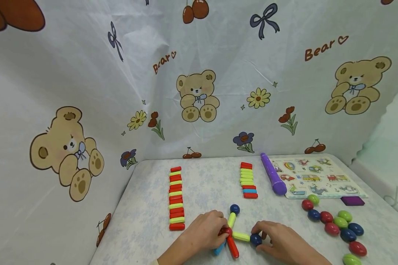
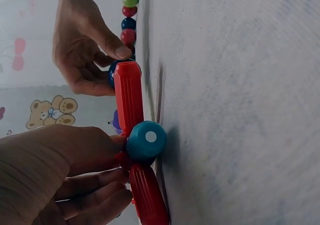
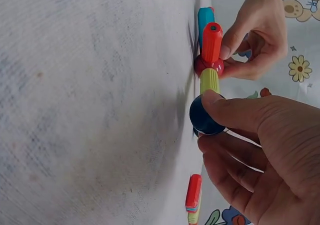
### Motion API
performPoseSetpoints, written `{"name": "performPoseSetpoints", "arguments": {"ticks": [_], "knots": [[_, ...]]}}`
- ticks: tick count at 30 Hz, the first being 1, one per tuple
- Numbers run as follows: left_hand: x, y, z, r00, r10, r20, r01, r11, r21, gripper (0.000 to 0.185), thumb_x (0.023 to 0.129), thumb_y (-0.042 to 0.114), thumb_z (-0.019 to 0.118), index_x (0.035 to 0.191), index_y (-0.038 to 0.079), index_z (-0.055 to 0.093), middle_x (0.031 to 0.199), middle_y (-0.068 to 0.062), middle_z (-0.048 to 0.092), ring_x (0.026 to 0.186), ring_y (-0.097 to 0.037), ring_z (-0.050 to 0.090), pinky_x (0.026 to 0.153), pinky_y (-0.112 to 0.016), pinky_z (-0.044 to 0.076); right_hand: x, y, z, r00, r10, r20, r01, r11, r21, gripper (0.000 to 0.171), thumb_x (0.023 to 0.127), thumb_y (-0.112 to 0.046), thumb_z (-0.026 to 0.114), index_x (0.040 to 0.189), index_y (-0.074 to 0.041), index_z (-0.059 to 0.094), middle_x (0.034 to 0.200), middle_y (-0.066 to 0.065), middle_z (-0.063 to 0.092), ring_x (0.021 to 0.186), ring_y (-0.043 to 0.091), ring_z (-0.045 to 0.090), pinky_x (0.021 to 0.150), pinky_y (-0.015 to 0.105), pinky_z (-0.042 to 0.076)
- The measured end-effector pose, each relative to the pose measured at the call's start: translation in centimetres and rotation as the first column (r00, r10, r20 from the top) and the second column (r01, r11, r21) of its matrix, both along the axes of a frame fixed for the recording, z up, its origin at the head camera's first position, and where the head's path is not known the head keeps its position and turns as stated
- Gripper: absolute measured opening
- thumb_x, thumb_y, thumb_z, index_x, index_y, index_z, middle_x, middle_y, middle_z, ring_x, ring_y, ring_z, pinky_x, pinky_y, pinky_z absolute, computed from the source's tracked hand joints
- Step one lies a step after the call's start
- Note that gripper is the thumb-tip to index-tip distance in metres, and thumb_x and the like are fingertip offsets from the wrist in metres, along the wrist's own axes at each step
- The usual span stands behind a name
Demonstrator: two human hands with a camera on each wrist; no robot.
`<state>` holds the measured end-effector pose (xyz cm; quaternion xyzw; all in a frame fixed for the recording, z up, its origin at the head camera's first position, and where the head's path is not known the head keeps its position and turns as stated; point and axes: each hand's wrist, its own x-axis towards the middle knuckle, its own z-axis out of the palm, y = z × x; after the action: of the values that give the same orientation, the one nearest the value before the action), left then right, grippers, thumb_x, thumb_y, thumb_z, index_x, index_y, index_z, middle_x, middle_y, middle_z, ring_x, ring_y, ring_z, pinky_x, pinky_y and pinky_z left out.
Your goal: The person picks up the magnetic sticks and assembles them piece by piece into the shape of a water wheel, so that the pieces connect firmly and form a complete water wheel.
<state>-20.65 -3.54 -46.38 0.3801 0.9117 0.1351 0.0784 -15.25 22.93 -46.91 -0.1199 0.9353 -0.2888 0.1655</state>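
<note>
A small build of magnetic sticks and balls lies near the table's front edge. My left hand pinches its red ball, the hub. From there a red stick and a blue stick point toward me. One yellow-green stick runs up to a free blue ball. A second yellow-green stick leads right to another blue ball, which my right hand grips. In the right wrist view my fingers curl around that blue ball. The blue stick's end faces the left wrist camera.
Two rows of red, yellow-green and blue sticks lie farther back. A purple cylinder, a picture puzzle board and a purple block sit at the right. Several loose balls lie right of my hand. Bear-print cloth walls the table.
</note>
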Motion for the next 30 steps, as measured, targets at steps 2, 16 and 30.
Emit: {"name": "performPoseSetpoints", "arguments": {"ticks": [2, 16, 30], "knots": [[0.0, 0.0, 0.0, 1.0, -0.002, -0.009, 0.002, 1.0, -0.004, 0.012, 0.096, 0.027, 0.085, 0.105, 0.021, 0.083, 0.084, 0.013, 0.057, 0.076, -0.001, 0.048, 0.063, -0.016, 0.046, -0.1, 0.2, 0.1, 0.999, 0.024, -0.034, -0.025, 0.999, -0.022, 0.032, 0.089, -0.018, 0.089, 0.117, -0.021, 0.074, 0.103, -0.007, 0.07, 0.087, 0.015, 0.063, 0.082, 0.043, 0.062], [0.3, 0.0, -0.1, 0.999, -0.034, -0.025, 0.034, 0.999, 0.021, 0.014, 0.098, 0.027, 0.083, 0.112, 0.027, 0.085, 0.092, 0.015, 0.063, 0.081, 0.001, 0.049, 0.067, -0.014, 0.046, -1.1, 1.4, -0.5, 0.986, 0.063, -0.157, -0.071, 0.996, -0.046, 0.041, 0.09, -0.019, 0.089, 0.127, -0.019, 0.071, 0.116, -0.007, 0.071, 0.093, 0.012, 0.064, 0.075, 0.028, 0.059], [0.5, -0.1, 0.1, 0.998, -0.04, -0.041, 0.04, 0.999, 0.012, 0.015, 0.096, 0.026, 0.085, 0.111, 0.027, 0.085, 0.085, 0.014, 0.057, 0.074, -0.001, 0.047, 0.06, -0.016, 0.044, -1.7, 3.5, 0.3, 0.973, -0.103, -0.208, 0.122, 0.989, 0.08, 0.036, 0.09, -0.016, 0.088, 0.123, -0.02, 0.075, 0.112, -0.005, 0.074, 0.089, 0.012, 0.066, 0.071, 0.027, 0.057]]}}
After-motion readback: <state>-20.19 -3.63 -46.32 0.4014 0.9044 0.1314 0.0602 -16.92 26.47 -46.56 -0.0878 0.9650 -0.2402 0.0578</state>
